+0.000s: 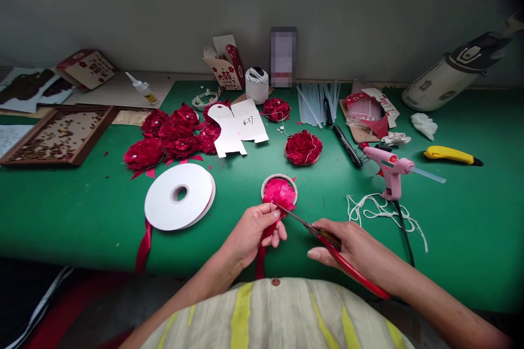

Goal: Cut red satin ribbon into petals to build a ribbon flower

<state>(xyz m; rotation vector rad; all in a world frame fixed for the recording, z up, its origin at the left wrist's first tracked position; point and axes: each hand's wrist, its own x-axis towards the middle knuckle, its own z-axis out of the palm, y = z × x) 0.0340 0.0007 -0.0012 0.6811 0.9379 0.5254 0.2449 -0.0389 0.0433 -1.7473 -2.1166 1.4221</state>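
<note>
Red ribbon flower (279, 191), still in the making by the look of its loose petals, lies at the near middle of the green worktop (245, 188), right in front of the person; from the head view I see it sitting in a pale round ring (262, 187), though I can't tell whether it is fixed there. The left hand (249, 234) has its thumb and forefinger pinched on a ribbon strip (271, 230) at the flower's near edge, the other fingers loosely curled, with more ribbon hanging below. The right hand (352, 241) is wrapped about red-handled scissors (301, 220), thumb a little apart from the fingers; the blades point to the left fingertips, and I can't make out whether they touch the ribbon. Over to the left stands a white spool (164, 196), a red tail trailing from it, with a heap of dark red flowers (180, 136) behind. Another flower (303, 148) rests beyond the ring. On the right lie a pink glue gun (388, 166), some tangled white cord (379, 208) and a yellow-handled tool (450, 155).
</note>
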